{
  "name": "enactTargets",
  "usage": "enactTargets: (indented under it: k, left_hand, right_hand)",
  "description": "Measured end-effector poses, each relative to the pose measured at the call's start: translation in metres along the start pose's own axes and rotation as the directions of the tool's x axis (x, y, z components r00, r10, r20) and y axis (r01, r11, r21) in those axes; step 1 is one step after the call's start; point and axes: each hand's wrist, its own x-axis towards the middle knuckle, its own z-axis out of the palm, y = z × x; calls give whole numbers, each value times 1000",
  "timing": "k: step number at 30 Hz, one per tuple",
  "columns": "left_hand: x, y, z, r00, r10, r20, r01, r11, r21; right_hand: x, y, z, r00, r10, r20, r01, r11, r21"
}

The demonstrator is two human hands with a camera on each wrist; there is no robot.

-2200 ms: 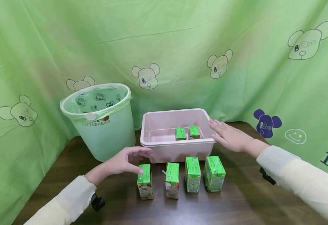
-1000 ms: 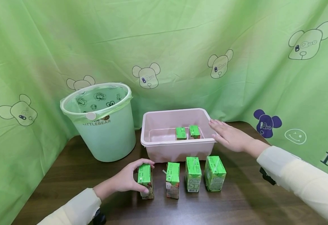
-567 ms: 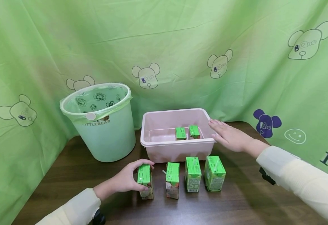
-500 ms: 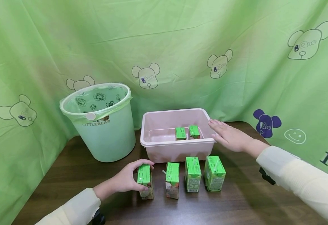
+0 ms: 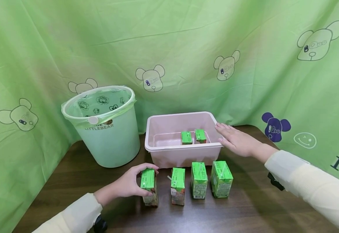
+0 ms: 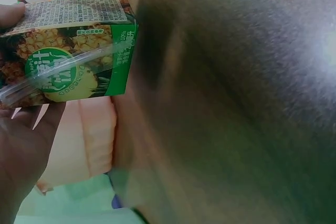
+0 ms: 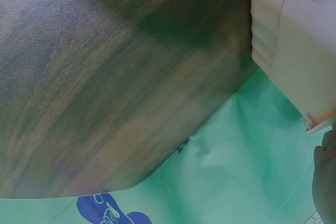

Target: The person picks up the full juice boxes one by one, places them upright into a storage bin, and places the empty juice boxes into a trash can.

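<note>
Near the front of the wooden table [image 5: 239, 215], towards the left, the left hand [image 5: 127, 183] grasps a pineapple carton [image 5: 148, 180], thumb on the near side and fingers curled round the far side. That carton is upright, its green top facing up; whether its base bears on the table I cannot tell. From the left wrist, a clear-wrapped straw [image 6: 58, 74] shows slantwise across its pineapple picture.

To its right, well within reach, three more drink cartons stand upright in a row, apart from one another: a second carton [image 5: 177, 186] with a pale straw [image 5: 169, 178] at its left side, a third carton [image 5: 199, 179] with a barcode low on its front, and a fourth carton [image 5: 222, 179] at the right end, turned slightly.

Behind the row sits a pink tub [image 5: 184, 156]. Two small cartons [image 5: 186, 138] lie or stand inside it, towards its right half, side by side with a narrow gap. The right hand [image 5: 237, 139] grips nothing; its fingers are straight and appear to touch the tub's right rim.

Left of the tub stands a pale green bin [image 5: 117, 147], lined with a printed bag [image 5: 103, 111]. Behind everything hangs a green curtain [image 5: 186, 48] with bear-head drawings.
</note>
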Motion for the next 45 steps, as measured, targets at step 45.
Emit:
enactTargets:
  k: [45]
  left_hand:
    - [48,85,-63,982,165,-91,-160,986,53]
  right_hand:
    - [0,0,1,1000,-1,-3,1,1000,-2]
